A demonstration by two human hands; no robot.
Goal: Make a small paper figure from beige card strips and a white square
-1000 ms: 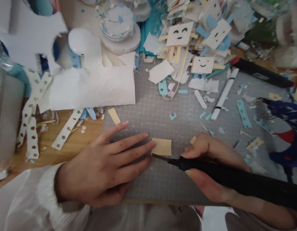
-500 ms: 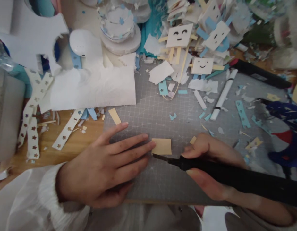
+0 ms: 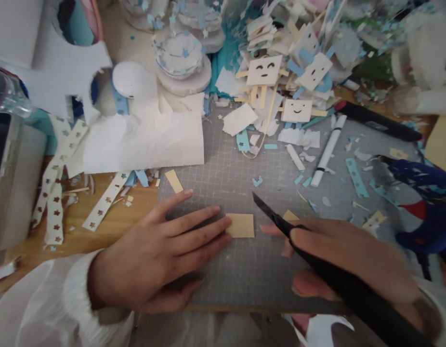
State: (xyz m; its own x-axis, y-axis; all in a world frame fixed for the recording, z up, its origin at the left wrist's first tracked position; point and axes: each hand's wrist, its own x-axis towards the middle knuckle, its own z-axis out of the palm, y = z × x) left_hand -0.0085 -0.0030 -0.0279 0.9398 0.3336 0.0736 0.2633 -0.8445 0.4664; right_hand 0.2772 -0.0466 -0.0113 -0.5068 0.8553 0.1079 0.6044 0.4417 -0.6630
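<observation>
My left hand (image 3: 161, 250) lies flat on the grey cutting mat (image 3: 230, 274), fingers spread, the middle fingertip touching the left edge of a small tan paper rectangle (image 3: 241, 225). My right hand (image 3: 346, 255) is closed around a long black craft knife (image 3: 317, 260). The knife's blade tip (image 3: 257, 200) points up and left, lifted above the mat, just right of the tan rectangle. A small tan scrap (image 3: 291, 215) lies beside the blade.
A white paper sheet (image 3: 143, 142) lies at the mat's upper left. Paper figures with drawn faces (image 3: 264, 71) are piled at the back. A white marker (image 3: 326, 152), blue strips (image 3: 355, 177), star-punched strips (image 3: 102, 207) and a dark blue object (image 3: 421, 202) at right surround the work area.
The knife has swung from lying along the rectangle's bottom edge to pointing up and left, its tip raised. My right hand turned over it. My left hand stayed put.
</observation>
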